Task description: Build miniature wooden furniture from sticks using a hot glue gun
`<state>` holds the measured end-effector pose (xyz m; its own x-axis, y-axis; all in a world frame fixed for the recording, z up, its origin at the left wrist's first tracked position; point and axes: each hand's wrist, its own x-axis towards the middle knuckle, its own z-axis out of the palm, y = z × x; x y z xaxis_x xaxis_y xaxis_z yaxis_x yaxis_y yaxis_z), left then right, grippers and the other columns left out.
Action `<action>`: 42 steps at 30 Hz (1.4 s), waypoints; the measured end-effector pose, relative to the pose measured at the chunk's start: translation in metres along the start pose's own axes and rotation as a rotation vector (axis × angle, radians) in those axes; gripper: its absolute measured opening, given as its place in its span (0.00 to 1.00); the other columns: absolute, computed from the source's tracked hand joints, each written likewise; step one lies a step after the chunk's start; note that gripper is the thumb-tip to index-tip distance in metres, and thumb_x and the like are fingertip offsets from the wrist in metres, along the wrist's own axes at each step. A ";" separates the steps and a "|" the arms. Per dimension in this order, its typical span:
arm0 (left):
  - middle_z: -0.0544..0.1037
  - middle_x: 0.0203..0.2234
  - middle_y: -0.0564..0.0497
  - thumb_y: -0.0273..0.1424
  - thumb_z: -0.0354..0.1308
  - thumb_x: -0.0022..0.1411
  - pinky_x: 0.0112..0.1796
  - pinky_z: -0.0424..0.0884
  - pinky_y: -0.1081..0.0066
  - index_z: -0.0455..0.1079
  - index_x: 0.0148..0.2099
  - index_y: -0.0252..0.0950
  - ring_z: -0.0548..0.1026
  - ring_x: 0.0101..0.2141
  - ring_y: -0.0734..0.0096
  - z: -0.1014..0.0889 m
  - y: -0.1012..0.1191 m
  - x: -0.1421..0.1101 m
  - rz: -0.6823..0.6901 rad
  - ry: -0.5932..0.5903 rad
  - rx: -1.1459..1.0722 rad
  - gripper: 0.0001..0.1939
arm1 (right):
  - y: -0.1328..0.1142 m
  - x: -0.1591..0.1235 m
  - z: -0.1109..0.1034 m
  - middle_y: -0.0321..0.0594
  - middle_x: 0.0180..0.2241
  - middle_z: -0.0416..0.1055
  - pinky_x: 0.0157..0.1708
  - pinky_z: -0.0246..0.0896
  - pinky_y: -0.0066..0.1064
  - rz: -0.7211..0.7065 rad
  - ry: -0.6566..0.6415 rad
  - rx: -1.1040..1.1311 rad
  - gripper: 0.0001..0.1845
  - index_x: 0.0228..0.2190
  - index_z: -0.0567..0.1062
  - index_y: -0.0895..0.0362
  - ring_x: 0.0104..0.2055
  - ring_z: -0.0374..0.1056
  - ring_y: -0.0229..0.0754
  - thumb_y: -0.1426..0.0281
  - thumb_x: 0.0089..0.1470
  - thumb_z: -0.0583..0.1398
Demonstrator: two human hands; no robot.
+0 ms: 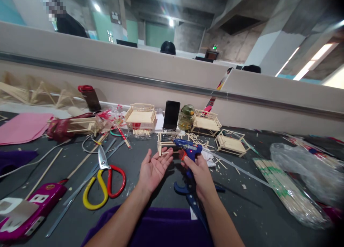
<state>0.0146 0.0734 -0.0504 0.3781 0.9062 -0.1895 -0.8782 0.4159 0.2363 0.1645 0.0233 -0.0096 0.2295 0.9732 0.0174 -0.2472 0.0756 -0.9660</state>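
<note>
My right hand (pixel 201 175) is wrapped round the handle of a blue glue gun (pixel 192 151), which has an orange trigger and a lit red dot. Its nozzle points left, close to a small frame of wooden sticks (pixel 160 141). Palm up, my left hand (pixel 153 171) lies open with the fingers stretched out and the fingertips by this frame. Whether they touch its sticks I cannot tell. Below the glue gun, a blue-handled cutter (pixel 189 197) lies on the dark table, partly covered by my right hand.
Scissors (pixel 104 172) with one yellow and one red handle lie at left. Behind stand a phone (pixel 171 115), a green-lidded jar (pixel 186 120) and stick-built models (pixel 141 116). Bagged sticks (pixel 290 189) are at right, a magenta case (pixel 34 211) at lower left.
</note>
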 end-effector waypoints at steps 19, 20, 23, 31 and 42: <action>0.70 0.51 0.21 0.36 0.43 0.68 0.47 0.73 0.56 0.59 0.57 0.18 0.70 0.53 0.46 0.000 -0.004 0.000 0.018 0.031 -0.062 0.26 | 0.016 0.011 0.000 0.43 0.43 0.76 0.47 0.67 0.39 0.007 0.057 0.082 0.21 0.43 0.73 0.58 0.48 0.71 0.46 0.66 0.46 0.67; 0.71 0.49 0.22 0.34 0.42 0.68 0.46 0.73 0.56 0.60 0.57 0.18 0.71 0.52 0.47 -0.001 -0.005 -0.001 0.017 0.057 -0.069 0.24 | 0.015 0.010 0.001 0.44 0.43 0.76 0.47 0.67 0.40 0.006 0.064 0.085 0.21 0.43 0.73 0.58 0.48 0.71 0.46 0.66 0.46 0.67; 0.77 0.41 0.28 0.23 0.43 0.65 0.43 0.75 0.61 0.64 0.53 0.20 0.77 0.44 0.55 0.000 -0.013 -0.003 -0.022 0.192 -0.031 0.18 | 0.015 0.010 0.002 0.43 0.43 0.76 0.48 0.67 0.40 0.000 0.063 0.099 0.21 0.42 0.73 0.58 0.47 0.71 0.46 0.66 0.46 0.67; 0.77 0.21 0.48 0.17 0.62 0.50 0.25 0.71 0.79 0.73 0.33 0.27 0.74 0.21 0.77 0.013 -0.055 0.005 0.112 0.313 0.287 0.06 | 0.019 0.011 0.000 0.42 0.42 0.77 0.46 0.68 0.36 0.005 0.069 0.095 0.20 0.41 0.74 0.58 0.45 0.73 0.45 0.65 0.44 0.67; 0.77 0.22 0.51 0.35 0.73 0.39 0.23 0.65 0.78 0.76 0.33 0.30 0.70 0.19 0.79 0.016 -0.071 0.021 0.349 0.294 0.409 0.18 | 0.012 0.008 0.000 0.44 0.43 0.76 0.43 0.70 0.38 0.011 0.068 0.116 0.23 0.42 0.73 0.57 0.45 0.73 0.47 0.65 0.43 0.68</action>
<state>0.0900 0.0644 -0.0557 -0.0597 0.9592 -0.2763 -0.7302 0.1468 0.6673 0.1631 0.0321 -0.0215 0.2880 0.9575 -0.0143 -0.3568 0.0934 -0.9295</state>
